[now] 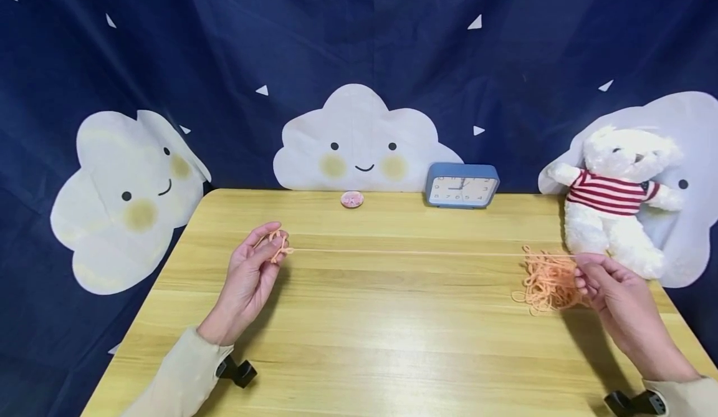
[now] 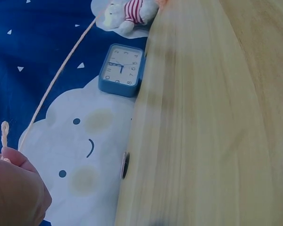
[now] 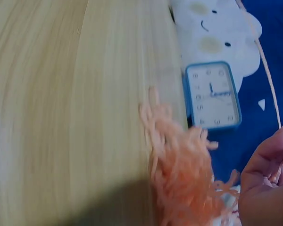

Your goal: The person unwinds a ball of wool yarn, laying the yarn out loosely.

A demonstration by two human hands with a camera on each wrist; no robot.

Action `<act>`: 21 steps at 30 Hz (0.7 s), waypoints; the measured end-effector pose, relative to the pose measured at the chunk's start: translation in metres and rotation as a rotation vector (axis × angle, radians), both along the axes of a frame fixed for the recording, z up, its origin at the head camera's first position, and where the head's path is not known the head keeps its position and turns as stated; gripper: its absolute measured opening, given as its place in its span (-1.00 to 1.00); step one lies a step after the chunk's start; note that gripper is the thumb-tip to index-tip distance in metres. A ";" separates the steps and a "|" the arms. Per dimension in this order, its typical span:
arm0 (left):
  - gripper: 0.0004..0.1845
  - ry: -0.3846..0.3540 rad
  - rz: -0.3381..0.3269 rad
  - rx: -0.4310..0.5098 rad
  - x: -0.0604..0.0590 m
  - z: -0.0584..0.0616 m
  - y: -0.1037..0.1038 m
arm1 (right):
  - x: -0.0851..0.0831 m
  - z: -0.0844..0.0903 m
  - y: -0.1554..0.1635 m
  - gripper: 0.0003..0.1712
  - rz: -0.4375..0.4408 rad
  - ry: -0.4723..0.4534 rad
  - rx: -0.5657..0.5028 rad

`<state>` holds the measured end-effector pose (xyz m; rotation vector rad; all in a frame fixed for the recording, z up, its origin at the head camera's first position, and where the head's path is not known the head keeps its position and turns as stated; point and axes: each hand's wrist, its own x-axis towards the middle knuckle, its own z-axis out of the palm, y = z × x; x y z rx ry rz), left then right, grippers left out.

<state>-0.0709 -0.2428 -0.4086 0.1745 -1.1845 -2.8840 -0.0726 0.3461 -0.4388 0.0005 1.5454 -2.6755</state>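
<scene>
A strand of peach yarn point(image 1: 415, 253) runs straight and taut across the table between both hands. My left hand point(image 1: 252, 273) pinches a small looped bunch of the yarn point(image 1: 278, 247) between thumb and fingers; a short loop point(image 2: 4, 134) sticks up past the fingertips in the left wrist view. At the other end, my right hand point(image 1: 622, 298) pinches the strand between thumb and forefinger. Beside and partly behind it lies a loose tangled heap of the same yarn point(image 1: 548, 283), which also fills the lower middle of the right wrist view point(image 3: 184, 174).
A white teddy bear point(image 1: 608, 196) in a striped red shirt sits at the back right. Along the rear edge of the wooden table point(image 1: 381, 354) stand a blue clock point(image 1: 462, 185) and a small pink round object point(image 1: 352, 199). Behind hangs a dark blue curtain point(image 1: 235, 30) with clouds.
</scene>
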 end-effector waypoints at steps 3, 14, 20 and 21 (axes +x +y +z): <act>-0.69 0.000 -0.005 -0.005 0.000 0.000 -0.001 | 0.001 -0.003 0.013 -0.61 -0.041 -0.006 0.030; -0.66 0.002 0.012 0.020 0.000 0.001 0.000 | 0.006 -0.007 0.045 -0.64 -0.255 -0.208 0.457; -0.67 0.045 0.023 0.011 -0.003 0.002 0.001 | 0.000 -0.008 0.056 -0.59 -0.224 -0.259 0.797; -0.67 0.049 0.023 0.011 -0.003 0.002 0.002 | -0.001 -0.009 0.057 -0.59 -0.202 -0.256 0.811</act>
